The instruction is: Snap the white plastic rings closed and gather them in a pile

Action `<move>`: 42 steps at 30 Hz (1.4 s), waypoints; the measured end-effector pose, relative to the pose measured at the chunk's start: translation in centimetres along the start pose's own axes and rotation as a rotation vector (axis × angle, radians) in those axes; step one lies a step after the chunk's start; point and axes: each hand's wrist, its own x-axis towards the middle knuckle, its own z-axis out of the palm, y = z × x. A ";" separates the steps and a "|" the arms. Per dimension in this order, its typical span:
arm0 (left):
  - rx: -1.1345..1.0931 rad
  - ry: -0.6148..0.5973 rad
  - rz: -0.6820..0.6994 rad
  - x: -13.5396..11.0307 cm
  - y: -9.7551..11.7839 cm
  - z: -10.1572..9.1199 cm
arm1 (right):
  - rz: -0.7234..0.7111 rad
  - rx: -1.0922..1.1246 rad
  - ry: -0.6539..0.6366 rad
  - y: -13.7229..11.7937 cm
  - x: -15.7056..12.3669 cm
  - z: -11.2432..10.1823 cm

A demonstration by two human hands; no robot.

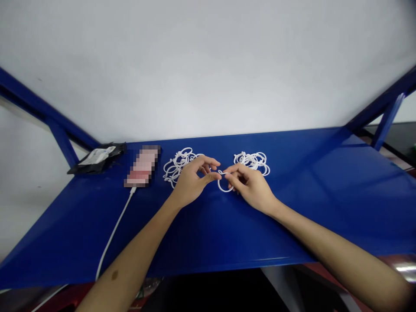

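Note:
A thin white ring [224,190] with a small loop at its top is pinched between the thumb and fingers of my right hand [248,184]. My left hand [195,178] is beside the ring's loop, its thumb and index finger apart. The left thumb tip is very near the loop; whether it touches cannot be made out. A tangled pile of similar white rings [177,164] lies behind and left of my left hand, partly hidden by it. Another pile of white rings [256,160] lies just beyond my right hand.
The blue shelf [260,234] carries everything, with a pale wall [208,69] behind it. At left are a blurred-out phone [143,167] on a white cable [113,229] and a black plastic packet [97,158] with a white label. Blue braces [388,121] stand at both ends.

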 end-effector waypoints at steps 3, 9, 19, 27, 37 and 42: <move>0.046 0.038 -0.009 0.0 -0.1 0.2 | -0.031 -0.014 -0.025 0.0 -0.2 -0.2; 0.140 0.082 0.061 -0.3 0.4 0.4 | -0.130 -0.086 -0.085 -0.2 -0.6 -0.6; 0.832 -0.031 0.114 0.5 -2.3 -0.8 | -0.310 -0.715 0.194 2.5 1.7 -2.9; 0.959 -0.145 0.125 0.3 -2.8 -1.0 | -0.312 -1.009 0.353 3.9 2.7 -4.8; 0.674 -0.090 0.532 -0.8 0.1 1.5 | -0.025 -0.291 0.088 0.8 1.1 -1.6; 0.514 0.047 0.462 -0.6 0.3 1.2 | 0.002 -0.132 0.123 0.6 1.1 -1.6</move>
